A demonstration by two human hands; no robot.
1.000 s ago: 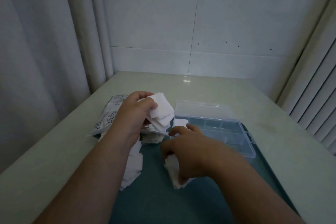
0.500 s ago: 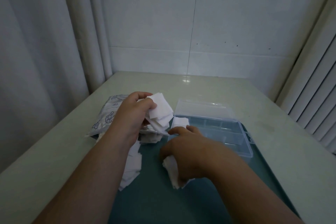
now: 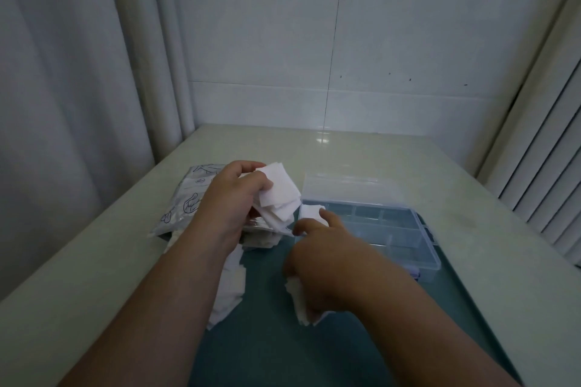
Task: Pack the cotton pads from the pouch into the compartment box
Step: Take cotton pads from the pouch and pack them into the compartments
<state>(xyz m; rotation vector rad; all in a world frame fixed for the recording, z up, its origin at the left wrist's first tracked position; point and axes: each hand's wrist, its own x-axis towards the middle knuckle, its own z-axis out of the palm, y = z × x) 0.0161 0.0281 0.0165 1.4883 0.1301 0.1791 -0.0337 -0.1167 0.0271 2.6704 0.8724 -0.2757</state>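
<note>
Early days, I'd judge: left hand [image 3: 234,198] and right hand [image 3: 327,264] each clutch cotton pads [image 3: 278,195], compartment box [image 3: 427,237] at two o'clock nearly bare.

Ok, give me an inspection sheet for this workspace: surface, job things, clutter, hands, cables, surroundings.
Surface: pale table with a teal mat on it.
Job's things: printed pouch lying at the left; clear box open, lid raised behind; one pad at the box's left end; loose pads on the mat.
Clutter: nothing seen.
Hands: left hand grips a stack of pads over the pouch; right hand holds a wad of pads, forefinger by the pad at the box.
Cables: nothing seen.
Surroundings: tiled wall behind, curtain left, blinds right.
</note>
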